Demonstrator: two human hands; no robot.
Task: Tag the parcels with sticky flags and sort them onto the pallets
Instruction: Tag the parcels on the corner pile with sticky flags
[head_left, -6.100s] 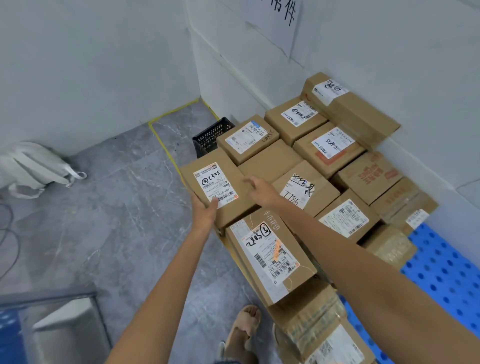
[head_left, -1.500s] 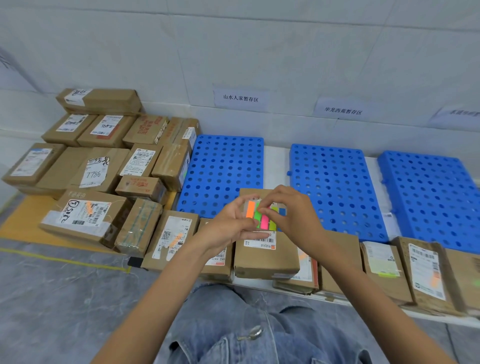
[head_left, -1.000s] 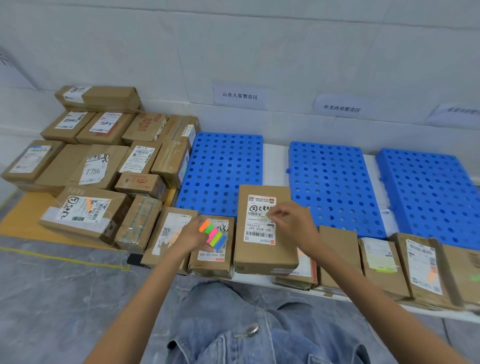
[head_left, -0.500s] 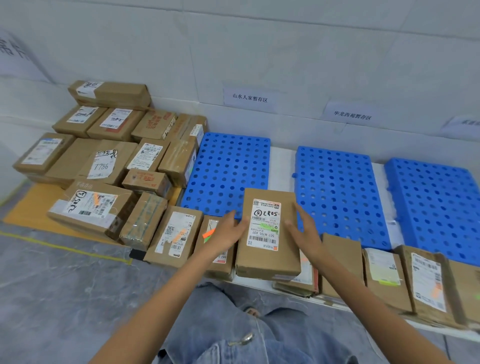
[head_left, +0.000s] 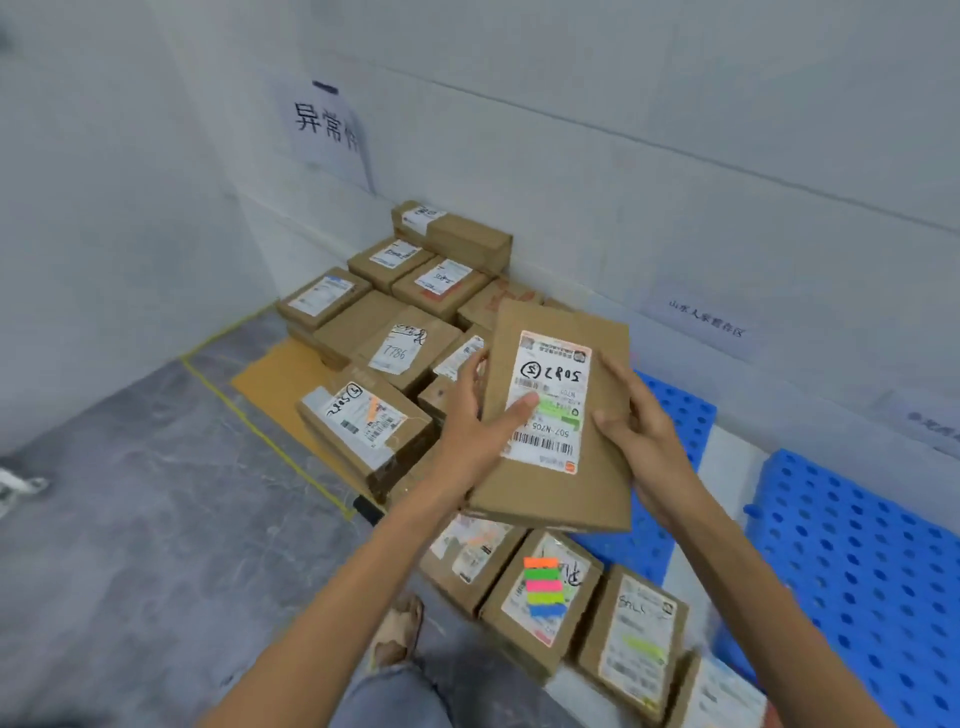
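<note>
Grey floor (head_left: 130, 519) by a white corner: you hold the flagged parcel (head_left: 566, 488) at centre frame.
Fingers (head_left: 470, 379) of your left hand (head_left: 467, 441) clasp its left edge, thumb on the label (head_left: 553, 374); your right hand (head_left: 647, 436) clasps the right edge. It looks like stiff, flat cardboard, likely light, so keep to the long edges. Stacked parcels (head_left: 395, 332) crowd the left; room lies toward the blue pallet (head_left: 852, 561), lower right.

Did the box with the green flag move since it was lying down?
Yes. The left hand and right hand grip the parcel, lifted off the front row; it is now over the left edge of the blue pallet, nearer the stacked parcels.
</note>
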